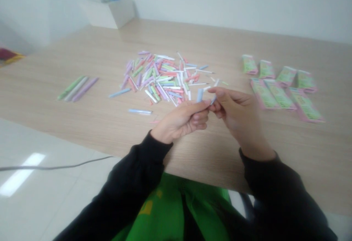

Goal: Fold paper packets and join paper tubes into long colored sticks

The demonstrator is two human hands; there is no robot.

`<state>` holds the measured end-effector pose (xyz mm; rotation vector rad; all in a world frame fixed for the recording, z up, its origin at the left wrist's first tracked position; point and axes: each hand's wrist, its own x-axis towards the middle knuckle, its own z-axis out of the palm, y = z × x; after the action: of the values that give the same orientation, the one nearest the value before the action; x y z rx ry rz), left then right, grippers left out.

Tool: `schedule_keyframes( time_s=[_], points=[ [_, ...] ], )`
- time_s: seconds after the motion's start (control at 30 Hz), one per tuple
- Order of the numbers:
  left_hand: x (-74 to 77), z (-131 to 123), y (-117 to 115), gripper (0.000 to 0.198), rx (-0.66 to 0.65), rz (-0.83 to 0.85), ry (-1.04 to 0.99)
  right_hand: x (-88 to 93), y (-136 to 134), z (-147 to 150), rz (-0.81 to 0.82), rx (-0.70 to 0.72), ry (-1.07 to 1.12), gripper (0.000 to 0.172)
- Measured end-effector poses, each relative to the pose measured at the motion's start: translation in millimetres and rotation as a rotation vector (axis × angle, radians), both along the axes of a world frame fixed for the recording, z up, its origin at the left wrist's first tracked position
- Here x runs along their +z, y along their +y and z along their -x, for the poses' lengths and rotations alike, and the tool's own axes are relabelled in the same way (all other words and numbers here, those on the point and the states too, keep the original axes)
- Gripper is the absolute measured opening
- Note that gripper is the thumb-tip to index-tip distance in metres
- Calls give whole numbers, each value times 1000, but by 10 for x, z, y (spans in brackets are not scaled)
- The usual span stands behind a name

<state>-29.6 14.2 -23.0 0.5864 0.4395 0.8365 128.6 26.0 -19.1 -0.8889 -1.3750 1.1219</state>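
Observation:
My left hand (189, 118) is closed around a light-blue pen part (200, 95), a short tube that sticks up past the thumb. Close beside it, my right hand (238, 114) pinches a thin, pale-blue pen piece (213, 100) between thumb and fingers. The fingertips of both hands almost meet, and blur hides whether the two pieces touch. Just beyond the hands lies a loose pile of pen parts (165, 76) in purple, green, coral, blue and white, with some slim refills among them. A blue and clear pen piece (140, 111) rests left of my left hand.
Three longer pens (77, 89), green, white and purple, lie side by side at left. Several pink and green packets (279, 94) stand in two rows at right. A white box (110, 12) with blue material sits at the back left. A cable (55, 167) runs below the table edge.

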Motion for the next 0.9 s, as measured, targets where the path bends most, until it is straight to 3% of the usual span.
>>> schedule_keyframes(
  time_s=[0.3, 0.43, 0.73, 0.9],
  points=[
    [23, -17, 28, 50, 26, 114, -104, -27, 68, 15, -37, 23, -29, 32],
    [20, -19, 12, 52, -29, 159, -189, -57, 67, 12, -38, 38, -57, 39],
    [48, 27, -36, 53, -128, 202, -244, 4, 55, -55, -95, -106, 45, 31],
    [64, 17, -47, 53, -112, 185, -228, 42, 37, -144, -40, -97, -46, 32]
  ],
)
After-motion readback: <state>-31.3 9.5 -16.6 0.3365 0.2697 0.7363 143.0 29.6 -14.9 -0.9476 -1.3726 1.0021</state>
